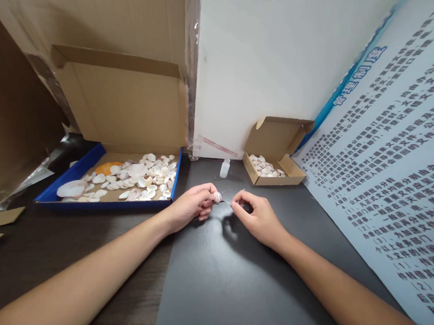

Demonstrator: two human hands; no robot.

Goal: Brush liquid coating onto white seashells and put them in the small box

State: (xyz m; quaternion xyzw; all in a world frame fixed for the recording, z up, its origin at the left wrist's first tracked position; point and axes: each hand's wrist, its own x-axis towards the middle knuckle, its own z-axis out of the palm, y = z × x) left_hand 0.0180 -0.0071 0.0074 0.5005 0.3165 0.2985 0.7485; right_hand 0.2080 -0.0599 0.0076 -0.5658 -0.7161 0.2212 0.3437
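Observation:
My left hand (195,204) pinches a small pale, ridged shell (217,197) between thumb and forefinger, near the middle of the view. Just to its right, my right hand (256,214) is closed in a pinch on a thin, clear tool (228,203), whose dark tip points at the shell. Whether that tip touches the shell cannot be made out. Beyond both hands a small translucent bottle (224,169) stands on the dark table (211,283).
A blue-rimmed box (103,203) of many shells lies at the left, its cardboard lid (130,104) raised. At the right is a smaller open cardboard box (278,179) of shells. A printed sheet (392,194) borders the right side, and a white panel (262,69) stands behind.

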